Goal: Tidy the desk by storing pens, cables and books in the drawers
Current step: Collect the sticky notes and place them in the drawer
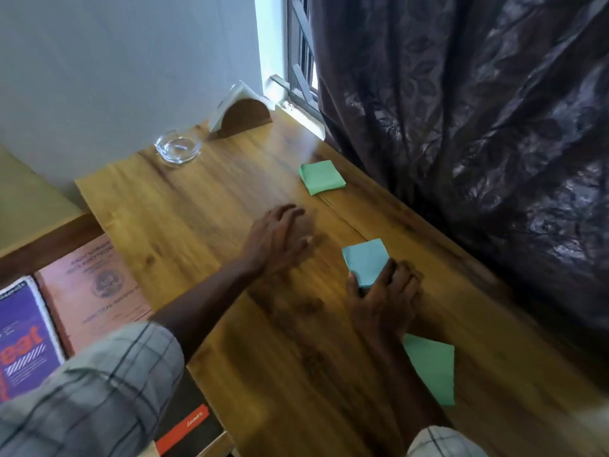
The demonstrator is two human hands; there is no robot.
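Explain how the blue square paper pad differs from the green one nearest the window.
The blue square paper pad is gripped by the right hand; the green square paper pad lies untouched. The blue one sits nearer the person, the green one farther back. Both rest on the wooden desk.

A single wide-angle camera on my head looks forward and steeply down over the wooden desk (197,209), close enough that my sleeves (82,390) fill the bottom edge; wall (115,61) at top left, curtain (478,127) at right
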